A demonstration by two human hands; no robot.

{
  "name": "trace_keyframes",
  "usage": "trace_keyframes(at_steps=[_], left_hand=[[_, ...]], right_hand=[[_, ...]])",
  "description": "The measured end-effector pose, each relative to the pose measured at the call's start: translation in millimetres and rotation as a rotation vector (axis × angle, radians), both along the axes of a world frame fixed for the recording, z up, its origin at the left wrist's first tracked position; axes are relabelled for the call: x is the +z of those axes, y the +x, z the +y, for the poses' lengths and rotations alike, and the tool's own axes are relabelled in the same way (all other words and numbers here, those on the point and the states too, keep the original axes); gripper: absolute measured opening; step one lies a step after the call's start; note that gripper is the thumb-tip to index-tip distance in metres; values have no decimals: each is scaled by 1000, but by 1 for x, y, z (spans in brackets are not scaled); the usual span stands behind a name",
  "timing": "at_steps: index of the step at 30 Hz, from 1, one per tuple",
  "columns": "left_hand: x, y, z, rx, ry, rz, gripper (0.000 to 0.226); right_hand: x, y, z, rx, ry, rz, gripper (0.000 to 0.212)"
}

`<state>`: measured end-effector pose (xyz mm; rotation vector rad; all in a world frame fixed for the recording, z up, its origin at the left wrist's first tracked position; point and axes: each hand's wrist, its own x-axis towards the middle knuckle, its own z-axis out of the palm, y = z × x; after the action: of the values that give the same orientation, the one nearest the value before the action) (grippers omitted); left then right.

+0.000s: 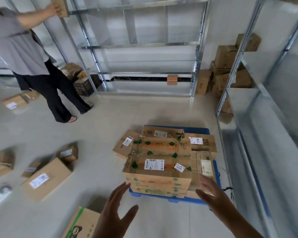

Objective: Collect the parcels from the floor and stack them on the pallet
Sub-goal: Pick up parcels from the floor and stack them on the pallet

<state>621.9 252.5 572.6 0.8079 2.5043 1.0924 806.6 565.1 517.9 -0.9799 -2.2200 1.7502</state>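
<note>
A blue pallet [199, 130] lies on the floor ahead, stacked with several cardboard parcels. The top parcel [159, 158] is a large box with green leaf prints and white labels. My left hand [118, 206] is open just short of its near left corner, touching nothing. My right hand [212, 194] is open near its near right corner, also holding nothing. More parcels lie on the floor to the left, among them a long box [47, 178], a small box [68, 153] and a green-striped box [79, 224] near my feet.
A person in a grey shirt [24, 48] stands at the back left, holding a box up at a metal shelf rack [136, 45]. Another rack [258, 117] runs along the right. Boxes are piled in the back right corner [225, 69] and at back left [15, 101].
</note>
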Motion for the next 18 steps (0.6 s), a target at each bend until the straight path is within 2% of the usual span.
trace_keyframes(at_steps=[2,5,9,13,18], left_hand=[[-1,-12,-7,-8,-5,-14,73],[-2,-35,-13,4,11,-37,74],[-1,-64,-13,0,57,-41,76],[1,-85,-21,-15,128,-31,74],[1,-107,-53,62,215,-36,68]], right_hand=[[-1,-3,0,-32,-17,14,81],[-1,-9,-6,-72,-71,-9,64],[9,-19,-12,-48,-83,-74,73],[22,-39,-21,-18,-65,-75,68],[38,-95,-56,95,13,-78,65]])
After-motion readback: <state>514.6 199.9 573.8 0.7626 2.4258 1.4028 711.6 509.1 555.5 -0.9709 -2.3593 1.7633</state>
